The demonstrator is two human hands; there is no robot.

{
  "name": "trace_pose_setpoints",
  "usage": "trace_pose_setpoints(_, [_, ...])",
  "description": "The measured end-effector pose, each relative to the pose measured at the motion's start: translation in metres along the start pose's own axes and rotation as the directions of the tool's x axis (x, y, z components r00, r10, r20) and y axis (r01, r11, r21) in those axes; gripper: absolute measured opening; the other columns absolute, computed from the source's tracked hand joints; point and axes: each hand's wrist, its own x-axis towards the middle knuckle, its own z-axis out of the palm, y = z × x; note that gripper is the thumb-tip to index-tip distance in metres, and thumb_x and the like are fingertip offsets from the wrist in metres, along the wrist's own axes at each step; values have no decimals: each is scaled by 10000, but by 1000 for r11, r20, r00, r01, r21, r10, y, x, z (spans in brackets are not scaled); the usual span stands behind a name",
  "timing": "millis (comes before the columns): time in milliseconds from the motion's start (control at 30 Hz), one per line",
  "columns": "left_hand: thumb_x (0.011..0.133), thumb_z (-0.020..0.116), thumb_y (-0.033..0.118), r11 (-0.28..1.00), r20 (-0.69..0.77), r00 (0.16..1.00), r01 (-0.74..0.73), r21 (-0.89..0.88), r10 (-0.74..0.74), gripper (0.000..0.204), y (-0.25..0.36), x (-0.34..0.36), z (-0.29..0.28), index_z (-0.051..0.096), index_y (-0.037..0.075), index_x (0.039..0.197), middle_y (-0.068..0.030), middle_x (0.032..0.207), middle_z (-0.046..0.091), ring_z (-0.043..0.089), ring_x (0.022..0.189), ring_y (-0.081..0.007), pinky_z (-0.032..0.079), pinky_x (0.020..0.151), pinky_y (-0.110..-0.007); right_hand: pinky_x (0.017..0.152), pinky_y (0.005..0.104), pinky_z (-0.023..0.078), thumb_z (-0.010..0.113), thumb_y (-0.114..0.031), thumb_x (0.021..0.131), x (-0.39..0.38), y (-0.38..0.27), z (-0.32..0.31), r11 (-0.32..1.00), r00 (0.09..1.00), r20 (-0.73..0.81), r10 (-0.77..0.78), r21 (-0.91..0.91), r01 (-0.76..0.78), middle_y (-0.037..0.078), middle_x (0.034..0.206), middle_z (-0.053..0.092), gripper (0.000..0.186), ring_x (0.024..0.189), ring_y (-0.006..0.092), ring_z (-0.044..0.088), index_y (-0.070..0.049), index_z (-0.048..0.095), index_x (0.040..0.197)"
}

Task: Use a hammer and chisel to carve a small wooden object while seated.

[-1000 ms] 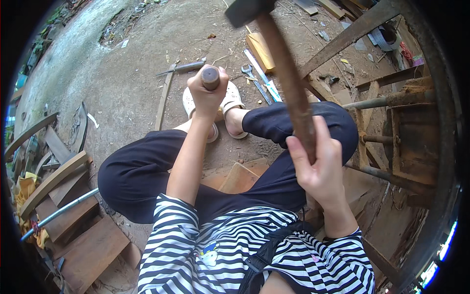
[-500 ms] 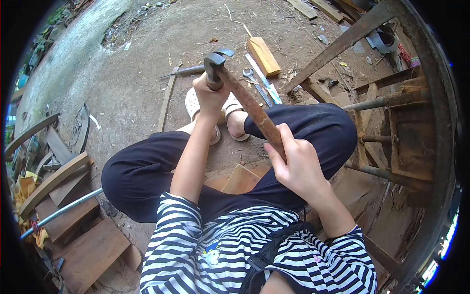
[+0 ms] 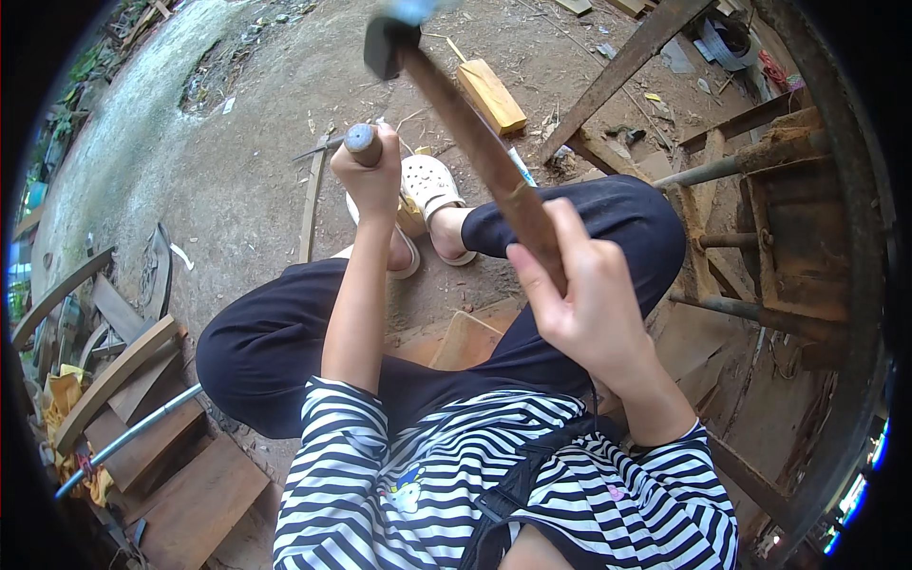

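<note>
My right hand (image 3: 589,299) is wrapped round the lower handle of a claw hammer (image 3: 480,157). The hammer's dark head is raised at the top, its claw end blurred. In my left fist (image 3: 369,185) stands a tool with a round handle (image 3: 362,141); its flat butt faces up, and its lower end is hidden, so its kind does not show. The hammer head is apart from that butt, beyond it. Below my left hand, a piece of pale wood (image 3: 410,217) sits between my white clogs (image 3: 432,182), partly covered.
A yellowish wood block (image 3: 491,95) lies ahead on the ground. Near the left clog are a thin wooden strip (image 3: 312,209) and a dark pointed tool (image 3: 318,148). Boards (image 3: 204,499) pile up at left with a metal rod (image 3: 133,439). A rusty metal frame (image 3: 627,76) stands at right.
The hammer head has lifted away from the handle butt in my left hand, up and slightly left. The butt now shows clear of the hammer. My left hand has shifted slightly left.
</note>
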Motion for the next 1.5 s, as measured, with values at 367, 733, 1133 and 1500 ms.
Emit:
trace_pose_setpoints(367, [881,626,67,994,68,992,-111,17,110,184,4,-1,-6,578,15,712,-21,544,553,523,449,-76,396,424,-218,522,337,476,633,-81,899,-4,-3,-14,977,984,56,168,121,-173,183,659,626,191,605,302,685,22,532,1023])
trace_pose_setpoints(733, [883,617,55,996,32,995,-90,-9,90,193,7,-9,-12,571,24,699,-12,541,541,518,452,-70,392,422,-219,522,336,469,634,-90,902,-9,-2,-6,961,968,100,230,130,-242,178,644,616,195,602,305,681,14,539,1036])
trace_pose_setpoints(1133, [841,639,48,988,-124,985,-131,-85,120,152,47,-5,-27,609,33,693,-20,568,589,590,509,-88,453,475,-224,523,380,475,627,-115,902,-13,-2,-4,988,983,107,152,9,-153,185,662,623,211,594,340,661,-3,538,1057])
trace_pose_setpoints(1500, [884,618,12,506,449,505,-853,129,737,113,276,21,-192,518,13,831,-60,615,531,537,562,-159,434,489,-280,534,320,408,620,-237,940,-44,-13,-80,985,922,-352,160,-1,-172,94,627,563,244,568,150,552,3,580,964])
